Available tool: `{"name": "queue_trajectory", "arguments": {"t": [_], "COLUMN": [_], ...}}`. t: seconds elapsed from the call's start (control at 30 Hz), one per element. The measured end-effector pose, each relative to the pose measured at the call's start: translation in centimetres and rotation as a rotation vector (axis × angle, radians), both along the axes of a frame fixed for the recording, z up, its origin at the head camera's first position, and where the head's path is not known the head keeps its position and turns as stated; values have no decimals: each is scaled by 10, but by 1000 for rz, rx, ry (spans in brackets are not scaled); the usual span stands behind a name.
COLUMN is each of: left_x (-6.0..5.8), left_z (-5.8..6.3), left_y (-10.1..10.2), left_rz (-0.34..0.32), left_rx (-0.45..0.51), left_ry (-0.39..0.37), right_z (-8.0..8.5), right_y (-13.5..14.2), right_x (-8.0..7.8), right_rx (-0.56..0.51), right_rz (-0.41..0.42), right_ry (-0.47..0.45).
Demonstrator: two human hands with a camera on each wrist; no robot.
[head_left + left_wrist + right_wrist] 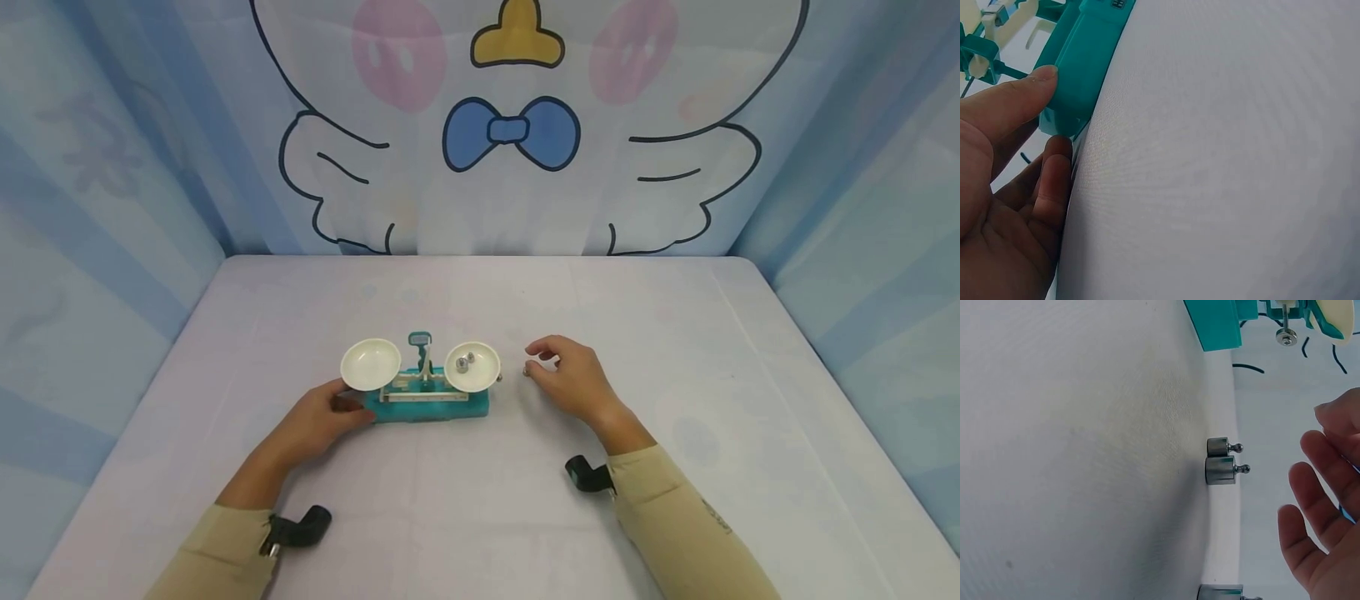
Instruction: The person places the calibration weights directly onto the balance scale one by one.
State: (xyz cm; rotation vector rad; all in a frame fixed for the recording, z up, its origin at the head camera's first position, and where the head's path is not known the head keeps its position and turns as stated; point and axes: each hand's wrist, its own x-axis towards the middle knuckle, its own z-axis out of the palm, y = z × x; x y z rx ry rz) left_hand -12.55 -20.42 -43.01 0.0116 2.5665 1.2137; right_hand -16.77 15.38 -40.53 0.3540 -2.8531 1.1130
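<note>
A teal balance scale (431, 408) with two white pans stands on the table. Its left pan (371, 365) is bare; small metal weights (462, 365) lie in the right pan (486, 377). My left hand (324, 423) grips the left end of the base, thumb on the front face (1029, 100), other fingers around the end. Right of the scale, my right hand (572, 379) hovers with loosely bent fingers, thumb and forefinger apart in the head view. A tiny grey thing (526, 372) shows at its thumb tip; I cannot tell whether it is held.
In the right wrist view, two knobbed metal weights (1221, 470) stand side by side on the table, and another weight (1219, 592) shows at the bottom edge. A white cloth covers the table (480, 508). Printed curtains (510, 208) hang behind and at both sides.
</note>
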Motion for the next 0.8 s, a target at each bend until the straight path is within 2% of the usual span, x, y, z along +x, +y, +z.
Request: {"name": "queue_trajectory", "arguments": {"t": [0.43, 0.8], "left_x": [0, 0], "left_z": [-2, -1], "left_y": [-1, -1], "left_rz": [4, -1], "left_rx": [8, 8], "left_ry": [0, 9], "right_z": [-7, -9], "right_y": [-1, -5], "right_x": [-2, -4], "right_rx": [54, 90], "right_rz": [-16, 4], "right_ry": [-88, -98]}}
